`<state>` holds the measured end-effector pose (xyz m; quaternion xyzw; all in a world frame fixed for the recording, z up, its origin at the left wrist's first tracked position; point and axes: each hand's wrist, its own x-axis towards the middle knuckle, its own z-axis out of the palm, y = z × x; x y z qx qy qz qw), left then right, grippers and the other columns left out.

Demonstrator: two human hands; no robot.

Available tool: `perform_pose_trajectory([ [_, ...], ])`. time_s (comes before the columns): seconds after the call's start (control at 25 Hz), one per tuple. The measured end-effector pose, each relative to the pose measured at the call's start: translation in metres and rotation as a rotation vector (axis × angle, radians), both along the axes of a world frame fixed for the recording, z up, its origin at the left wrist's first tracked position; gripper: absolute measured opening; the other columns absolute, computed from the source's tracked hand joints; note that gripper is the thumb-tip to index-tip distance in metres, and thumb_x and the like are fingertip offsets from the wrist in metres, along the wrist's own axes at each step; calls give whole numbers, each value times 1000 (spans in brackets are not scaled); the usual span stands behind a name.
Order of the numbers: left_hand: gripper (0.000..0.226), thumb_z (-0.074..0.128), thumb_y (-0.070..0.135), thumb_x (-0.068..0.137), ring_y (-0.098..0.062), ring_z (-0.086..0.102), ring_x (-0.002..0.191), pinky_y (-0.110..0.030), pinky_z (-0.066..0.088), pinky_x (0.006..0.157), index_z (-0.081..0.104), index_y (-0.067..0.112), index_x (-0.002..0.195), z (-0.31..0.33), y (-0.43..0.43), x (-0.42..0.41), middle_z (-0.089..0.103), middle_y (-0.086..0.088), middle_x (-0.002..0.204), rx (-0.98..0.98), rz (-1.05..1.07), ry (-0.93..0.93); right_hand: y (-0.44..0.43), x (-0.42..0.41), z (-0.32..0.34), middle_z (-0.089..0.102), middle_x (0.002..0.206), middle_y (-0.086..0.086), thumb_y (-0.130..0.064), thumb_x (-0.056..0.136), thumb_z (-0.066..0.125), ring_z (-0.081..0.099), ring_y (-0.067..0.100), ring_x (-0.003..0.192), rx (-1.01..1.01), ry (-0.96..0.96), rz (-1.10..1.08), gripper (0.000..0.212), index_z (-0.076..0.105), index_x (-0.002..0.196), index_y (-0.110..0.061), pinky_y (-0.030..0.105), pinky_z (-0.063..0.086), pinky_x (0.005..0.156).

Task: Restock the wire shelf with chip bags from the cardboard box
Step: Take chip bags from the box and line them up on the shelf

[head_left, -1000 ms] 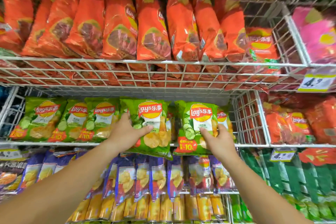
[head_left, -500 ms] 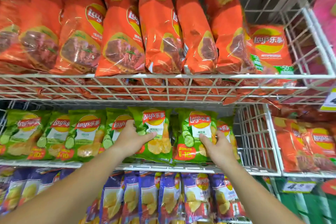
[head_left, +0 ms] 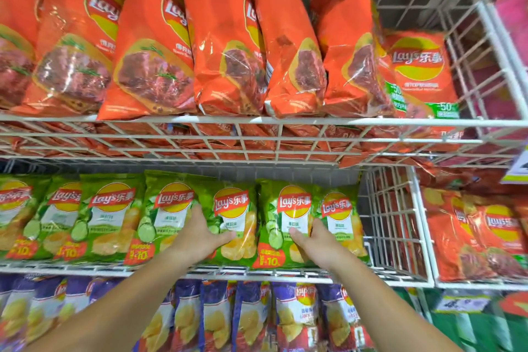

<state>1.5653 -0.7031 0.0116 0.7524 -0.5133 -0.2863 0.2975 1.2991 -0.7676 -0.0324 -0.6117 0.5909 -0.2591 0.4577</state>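
A white wire shelf [head_left: 257,273] in a shop aisle fills the view, with orange bags on the tier above it and purple bags on the tier below. On the shelf a row of green chip bags [head_left: 108,217] stands upright. The left hand [head_left: 200,237] is pressed flat, fingers spread, against the green bag [head_left: 233,223] near the row's middle; nothing is enclosed in its grip. The right hand [head_left: 317,240] is laid open against the neighbouring bag [head_left: 285,223], thumb across its front, not closed on it. The cardboard box is not seen. Both bags are best pushed back evenly, low down, so they are kept upright and uncrushed.
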Motion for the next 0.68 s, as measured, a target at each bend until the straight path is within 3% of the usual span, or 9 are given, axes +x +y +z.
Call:
perform_pose_trajectory([
  [0.12,112,85,52,70,-28,42,135,-39,38,108,21,5,149,4,-2,2,40,-13,151,-11,-33,-45,1,2,3,47,153,5,-71,74,62,48,26,137,-25,21,-14,104,28,152,-13,45,40,113],
  [0.2,108,87,48,69,-27,44,134,-36,39,107,24,6,147,10,1,3,44,-9,148,-71,-19,-45,2,0,11,41,157,9,-62,78,71,41,28,142,-150,71,-74,107,20,155,-9,44,36,116],
  [0.28,120,86,51,69,-27,33,142,-38,33,113,12,8,154,16,8,2,31,-10,156,-183,-9,-144,10,-2,19,26,163,10,-57,83,71,26,29,149,-356,224,-115,106,14,158,-9,42,28,120],
  [0.4,124,79,63,69,-31,14,149,-44,26,118,1,24,157,19,18,-5,9,-10,162,-324,-142,-571,23,3,30,6,166,6,-66,85,62,7,28,153,-593,444,78,101,9,159,-23,45,19,122],
  [0.52,127,73,71,69,-38,-8,151,-54,16,121,-20,45,151,7,14,-13,-23,-6,163,-197,-363,-854,25,16,25,-8,168,4,-73,86,54,-5,33,154,-567,585,237,96,0,158,-40,50,16,123],
  [0.68,123,71,68,73,-41,-10,150,-59,17,119,-20,43,152,-5,1,-11,-24,-8,163,-99,-366,-977,17,23,22,-10,168,6,-75,88,48,-8,37,154,-528,700,266,95,-5,158,-40,53,17,123],
])
